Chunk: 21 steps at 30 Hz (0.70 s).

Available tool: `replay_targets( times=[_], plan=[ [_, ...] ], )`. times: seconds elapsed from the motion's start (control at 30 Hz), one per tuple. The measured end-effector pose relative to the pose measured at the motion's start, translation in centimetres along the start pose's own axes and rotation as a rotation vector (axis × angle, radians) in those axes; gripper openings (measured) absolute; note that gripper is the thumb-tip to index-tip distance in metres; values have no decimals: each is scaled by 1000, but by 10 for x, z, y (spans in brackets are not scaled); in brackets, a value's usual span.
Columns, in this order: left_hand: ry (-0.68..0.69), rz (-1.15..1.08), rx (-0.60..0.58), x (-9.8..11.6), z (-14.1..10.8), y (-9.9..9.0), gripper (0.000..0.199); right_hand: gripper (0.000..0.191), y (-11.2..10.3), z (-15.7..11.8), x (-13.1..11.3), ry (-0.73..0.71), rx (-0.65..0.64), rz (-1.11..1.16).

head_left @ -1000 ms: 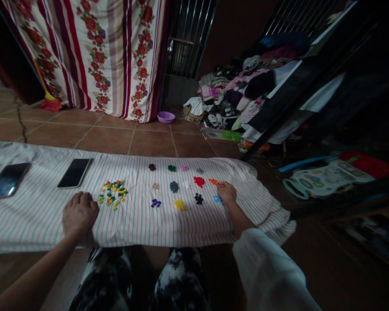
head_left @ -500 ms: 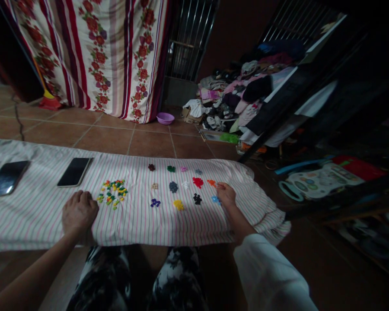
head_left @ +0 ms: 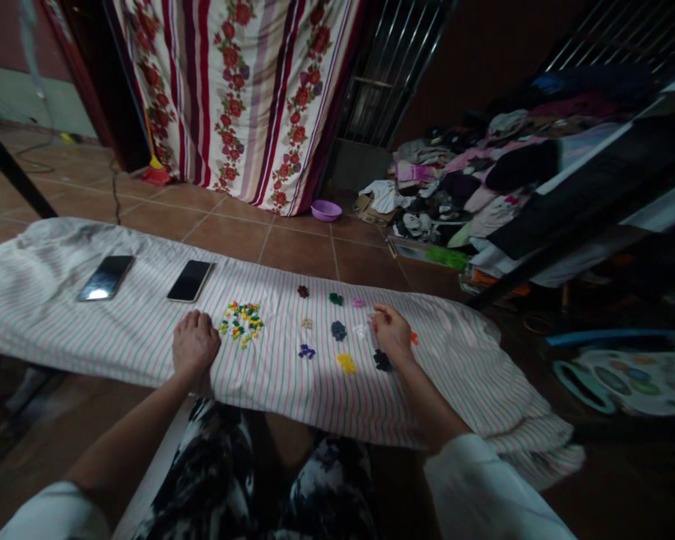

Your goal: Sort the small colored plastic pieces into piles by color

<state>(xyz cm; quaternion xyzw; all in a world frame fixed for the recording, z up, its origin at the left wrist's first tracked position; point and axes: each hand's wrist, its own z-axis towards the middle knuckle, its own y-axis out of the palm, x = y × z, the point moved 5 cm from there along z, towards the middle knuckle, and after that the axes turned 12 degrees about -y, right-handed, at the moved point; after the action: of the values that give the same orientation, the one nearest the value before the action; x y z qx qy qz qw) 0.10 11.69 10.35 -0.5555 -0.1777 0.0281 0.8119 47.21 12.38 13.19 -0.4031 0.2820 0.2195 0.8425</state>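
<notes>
Small pieces lie on a striped cloth [head_left: 292, 390] in colour groups: brown [head_left: 303, 291], green [head_left: 336, 298], pink [head_left: 358, 301], beige [head_left: 307, 323], grey [head_left: 338, 330], white [head_left: 361, 330], purple [head_left: 307, 351], yellow [head_left: 346, 363], black [head_left: 381, 360] and orange [head_left: 414, 339]. My right hand [head_left: 392, 330] is over the right-hand groups, thumb and fingers pinched; anything between them is too small to name. It hides the red group. My left hand [head_left: 196, 343] rests on the cloth with fingers curled, left of a mixed pile [head_left: 241, 322] of yellow, green and orange pieces.
Two phones [head_left: 106, 278] [head_left: 190, 281] lie on the cloth at the left. Beyond it are a purple basin [head_left: 326, 211], a floral curtain [head_left: 259, 97] and a heap of clothes [head_left: 461, 172]. A toy board [head_left: 633, 379] stands at the right.
The camera view has swung, shifting the scene rightward. My right hand has moved left from beside the orange pieces to between the white and orange groups. My left hand stays beside the mixed pile.
</notes>
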Motion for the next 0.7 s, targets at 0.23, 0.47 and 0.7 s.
replay_targets(
  times=[0.23, 0.47, 0.7],
  plan=[
    [-27, -9, -28, -1, 0, 2, 28, 30, 122, -14, -124, -381, -311, 159],
    [-29, -30, 1, -3, 1, 5, 33, 43, 223, -46, -210, -687, -684, 80],
    [-40, -65, -4, -4, 3, 5, 34, 41, 275, -55, -226, -625, -791, -87]
  ],
)
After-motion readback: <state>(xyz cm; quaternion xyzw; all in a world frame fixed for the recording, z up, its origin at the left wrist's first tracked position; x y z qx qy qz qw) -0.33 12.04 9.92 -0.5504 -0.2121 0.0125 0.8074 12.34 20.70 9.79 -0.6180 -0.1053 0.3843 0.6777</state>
